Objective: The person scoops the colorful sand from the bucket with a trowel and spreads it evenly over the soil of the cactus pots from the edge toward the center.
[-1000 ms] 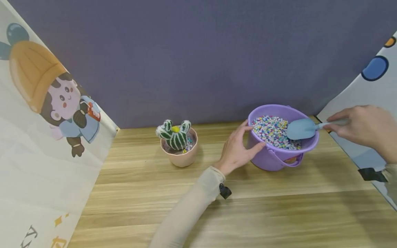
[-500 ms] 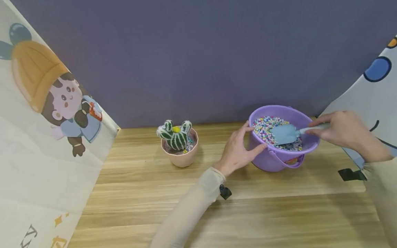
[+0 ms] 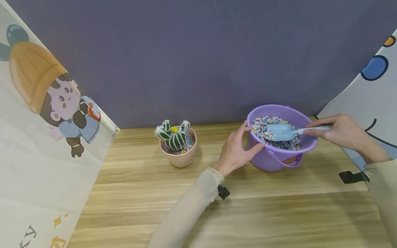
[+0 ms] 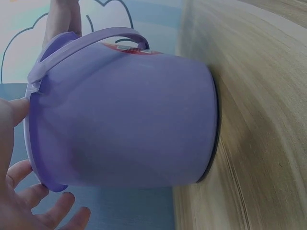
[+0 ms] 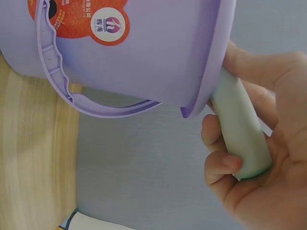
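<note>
A purple bucket (image 3: 273, 160) stands upright, partly filled with small multicoloured beads (image 3: 265, 125). My left hand (image 3: 234, 151) holds its near-left rim, thumb and index finger spread along the edge. In the left wrist view the other fingers (image 4: 57, 211) hang loosely curled beyond the rim. On the right side, my right hand (image 3: 341, 132) grips a light blue scoop by its pale handle (image 5: 242, 127), which passes over the bucket's rim. The scoop's blade (image 3: 282, 132) lies among the beads, its tip edge partly covered by them.
To the left, a pale pink pot (image 3: 181, 160) holds a knitted cactus (image 3: 176, 139) and a few beads. Behind the wooden table (image 3: 139, 193) rises a dark grey-blue wall panel (image 3: 192, 65). Printed white panels flank both sides. The bucket's handle (image 5: 100, 108) hangs down in front.
My right hand has moved left and slightly down, bringing the scoop from the bucket's right side to the beads near the middle. My left hand has stayed on the rim.
</note>
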Motion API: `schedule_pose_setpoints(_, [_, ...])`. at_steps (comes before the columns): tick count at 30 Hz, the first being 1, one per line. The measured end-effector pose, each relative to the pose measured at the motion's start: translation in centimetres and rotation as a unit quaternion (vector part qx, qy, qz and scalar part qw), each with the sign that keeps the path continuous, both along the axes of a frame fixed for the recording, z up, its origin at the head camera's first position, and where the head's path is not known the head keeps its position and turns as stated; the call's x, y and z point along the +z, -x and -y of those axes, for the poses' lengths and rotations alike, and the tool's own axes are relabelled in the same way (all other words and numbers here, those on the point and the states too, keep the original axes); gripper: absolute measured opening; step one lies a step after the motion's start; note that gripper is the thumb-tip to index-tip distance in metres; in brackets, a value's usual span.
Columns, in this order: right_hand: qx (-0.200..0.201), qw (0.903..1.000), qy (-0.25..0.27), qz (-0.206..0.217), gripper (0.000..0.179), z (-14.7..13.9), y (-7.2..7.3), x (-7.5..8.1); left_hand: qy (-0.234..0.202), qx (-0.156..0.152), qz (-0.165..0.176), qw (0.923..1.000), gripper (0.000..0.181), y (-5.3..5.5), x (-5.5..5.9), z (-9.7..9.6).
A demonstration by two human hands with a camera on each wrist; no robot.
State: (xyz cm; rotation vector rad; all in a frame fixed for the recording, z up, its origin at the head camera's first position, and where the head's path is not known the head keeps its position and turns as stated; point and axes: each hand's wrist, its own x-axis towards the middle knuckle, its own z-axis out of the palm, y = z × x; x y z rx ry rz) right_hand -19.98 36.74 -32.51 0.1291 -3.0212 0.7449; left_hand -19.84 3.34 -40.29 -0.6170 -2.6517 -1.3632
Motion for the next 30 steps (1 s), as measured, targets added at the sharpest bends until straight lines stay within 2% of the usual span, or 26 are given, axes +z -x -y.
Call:
schedule_pose_setpoints(9, [-0.021,0.9998,0.007,0.0,0.05,-0.3,-0.26,0.14,0.0,0.0,-0.009,1.0,0.097,-0.09,0.24,-0.09])
schedule_pose_setpoints(30, [-0.022,0.9996,0.018,-0.007,0.047,-0.64,-0.58,-0.32,-0.008,-0.002,-0.002,1.0,0.098,-0.18,-0.18,-0.12])
